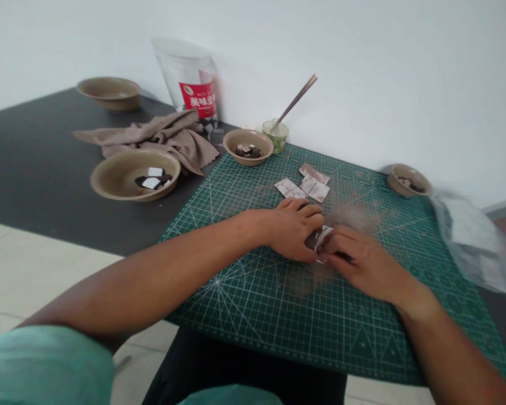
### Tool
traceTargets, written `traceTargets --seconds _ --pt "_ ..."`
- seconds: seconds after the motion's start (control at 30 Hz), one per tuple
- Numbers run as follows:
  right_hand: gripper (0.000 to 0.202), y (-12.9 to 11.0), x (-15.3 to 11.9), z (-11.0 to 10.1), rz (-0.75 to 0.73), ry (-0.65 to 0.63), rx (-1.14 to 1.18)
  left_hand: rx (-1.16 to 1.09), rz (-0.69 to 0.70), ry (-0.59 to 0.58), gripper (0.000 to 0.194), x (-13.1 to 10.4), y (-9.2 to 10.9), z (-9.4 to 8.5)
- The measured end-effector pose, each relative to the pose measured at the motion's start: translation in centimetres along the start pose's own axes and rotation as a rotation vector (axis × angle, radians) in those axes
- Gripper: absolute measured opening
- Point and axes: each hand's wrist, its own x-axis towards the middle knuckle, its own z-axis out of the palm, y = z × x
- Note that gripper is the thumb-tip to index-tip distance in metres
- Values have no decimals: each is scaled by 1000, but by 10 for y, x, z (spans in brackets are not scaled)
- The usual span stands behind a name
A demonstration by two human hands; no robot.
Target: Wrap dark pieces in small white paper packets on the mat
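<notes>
A small, pale printed paper piece stands between my hands, with a dark patch beside it whose nature I cannot make out. My left hand rests low over the mat, thumb and fingers curled against the paper's left side. From the right, my right hand pinches the same paper, fingers bent. Much of the paper is hidden by the fingers. Just beyond my left hand, a few flat pale printed paper squares lie on the green cutting mat, which bears brownish dust smears.
Bowls hold dark pieces: one at left, one mid-back, one at right. Another bowl, a brown cloth and a clear container sit back left. A cup holds chopsticks. A plastic bag lies right.
</notes>
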Motion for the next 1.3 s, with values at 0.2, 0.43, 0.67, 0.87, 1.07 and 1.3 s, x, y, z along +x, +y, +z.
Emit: traceTargets --seconds 0.2,0.43,0.67,0.87,1.07,1.3 --pt "14 5 1 -2 75 -12 -94 -1 -6 -7 72 0 -1 0" --pt "15 9 1 -1 144 112 -235 17 -11 5 71 0 -1 0" --pt "12 2 -4 2 1 21 -89 9 1 -3 72 0 -1 1" --pt "15 6 -6 -4 33 -33 -146 10 -8 -11 73 1 0 0" --pt "14 8 0 -1 104 71 -268 20 -9 -13 72 0 1 -2" --pt "11 2 -1 -1 -27 -18 -69 17 18 24 72 0 -1 2"
